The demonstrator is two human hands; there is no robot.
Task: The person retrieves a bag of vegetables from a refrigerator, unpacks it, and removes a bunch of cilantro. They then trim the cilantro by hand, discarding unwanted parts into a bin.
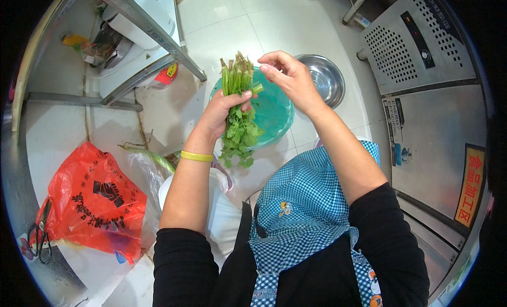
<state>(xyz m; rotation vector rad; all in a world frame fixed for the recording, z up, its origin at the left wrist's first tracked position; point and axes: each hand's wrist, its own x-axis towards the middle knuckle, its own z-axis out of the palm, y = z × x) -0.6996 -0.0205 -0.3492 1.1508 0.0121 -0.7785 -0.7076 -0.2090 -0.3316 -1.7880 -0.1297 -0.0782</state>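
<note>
My left hand [227, 109], with a yellow band at the wrist, is closed around a bunch of cilantro [239, 128]. The stems and brownish root ends point away from me, and the leaves hang towards me. Just right of the root ends, my right hand [286, 75] is raised with its fingers curved and thumb near the index finger; no item shows between them. Below both hands stands a green plastic basin or lined bin [277, 113], partly hidden by the bunch. A round stainless steel bowl [326, 81] sits on the floor behind my right wrist.
A red plastic bag [99, 200] lies at the left, with black-handled scissors [39, 237] beside it. Metal rack bars [150, 29] cross the upper left above white containers. A stainless steel appliance [431, 148] lines the right side. Green stalks [156, 158] lie near a clear plastic bag [148, 180].
</note>
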